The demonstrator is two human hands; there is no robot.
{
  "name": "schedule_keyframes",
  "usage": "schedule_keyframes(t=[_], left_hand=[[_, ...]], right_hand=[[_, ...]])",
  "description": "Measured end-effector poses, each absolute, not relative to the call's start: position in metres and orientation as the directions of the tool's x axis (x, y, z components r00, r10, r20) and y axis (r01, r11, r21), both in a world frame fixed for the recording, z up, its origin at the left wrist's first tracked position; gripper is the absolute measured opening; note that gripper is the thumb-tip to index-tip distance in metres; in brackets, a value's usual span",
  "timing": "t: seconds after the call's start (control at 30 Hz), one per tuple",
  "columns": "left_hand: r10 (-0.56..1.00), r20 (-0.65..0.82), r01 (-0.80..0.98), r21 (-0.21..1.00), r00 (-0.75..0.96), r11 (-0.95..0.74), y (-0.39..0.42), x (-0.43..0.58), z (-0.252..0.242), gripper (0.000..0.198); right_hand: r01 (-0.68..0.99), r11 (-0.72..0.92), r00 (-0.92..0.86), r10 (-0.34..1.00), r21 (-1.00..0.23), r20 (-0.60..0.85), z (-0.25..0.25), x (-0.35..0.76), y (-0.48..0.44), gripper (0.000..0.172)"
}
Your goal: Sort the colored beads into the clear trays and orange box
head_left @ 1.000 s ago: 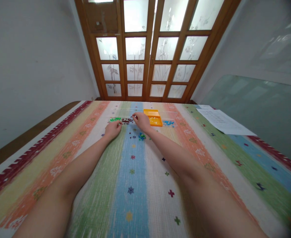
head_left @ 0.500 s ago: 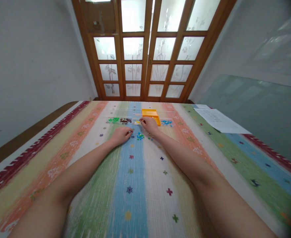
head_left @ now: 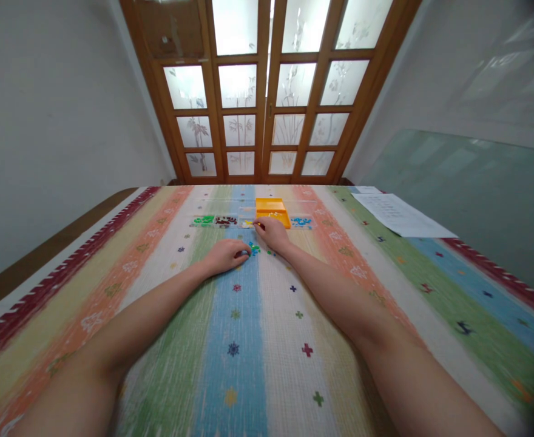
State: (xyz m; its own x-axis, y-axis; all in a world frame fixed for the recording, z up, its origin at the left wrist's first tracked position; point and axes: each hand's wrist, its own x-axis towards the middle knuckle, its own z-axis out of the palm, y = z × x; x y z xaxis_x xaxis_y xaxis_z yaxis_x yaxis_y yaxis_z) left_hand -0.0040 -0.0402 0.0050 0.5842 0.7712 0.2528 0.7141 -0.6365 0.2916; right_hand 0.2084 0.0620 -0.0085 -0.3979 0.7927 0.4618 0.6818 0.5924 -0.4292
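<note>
My left hand (head_left: 227, 256) rests on the cloth with its fingers curled together at the near-left edge of a small pile of green and blue pieces (head_left: 255, 248). Whatever its fingertips hold is too small to make out. My right hand (head_left: 273, 234) is pinched closed in front of an orange box (head_left: 269, 204), its fingertips over a clear compartment with white and yellow bits (head_left: 247, 224). What lies in that pinch is hidden. Left of it, in the same clear tray, are green pieces (head_left: 204, 220) and dark red pieces (head_left: 226, 221); blue pieces (head_left: 301, 223) lie to the right.
A striped tablecloth (head_left: 237, 376) covers the table. Printed paper sheets (head_left: 398, 215) lie at the right. A few loose green pieces (head_left: 270, 252) sit beside my right wrist. Beyond the table stand wooden doors with glass panes (head_left: 269, 121).
My left hand has moved right and slightly nearer to me, up to the green and blue pile. My right hand stays by the white-and-yellow compartment. The whole view has shifted slightly.
</note>
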Motion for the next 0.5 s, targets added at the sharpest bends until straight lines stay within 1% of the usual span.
schedule_keyframes(t=[0.3, 0.5], left_hand=[[0.794, 0.227, 0.726, 0.322, 0.564, -0.607, -0.0392, -0.0022, 0.0014, 0.019], [0.789, 0.234, 0.725, 0.310, 0.568, -0.615, -0.0369, -0.0045, 0.0009, 0.020]], right_hand=[[0.659, 0.620, -0.434, 0.776, -0.425, 0.458, -0.0147, 0.2067, 0.0628, 0.019], [0.651, 0.629, -0.452, 0.771, -0.424, 0.449, -0.0148, 0.2058, 0.0603, 0.019]])
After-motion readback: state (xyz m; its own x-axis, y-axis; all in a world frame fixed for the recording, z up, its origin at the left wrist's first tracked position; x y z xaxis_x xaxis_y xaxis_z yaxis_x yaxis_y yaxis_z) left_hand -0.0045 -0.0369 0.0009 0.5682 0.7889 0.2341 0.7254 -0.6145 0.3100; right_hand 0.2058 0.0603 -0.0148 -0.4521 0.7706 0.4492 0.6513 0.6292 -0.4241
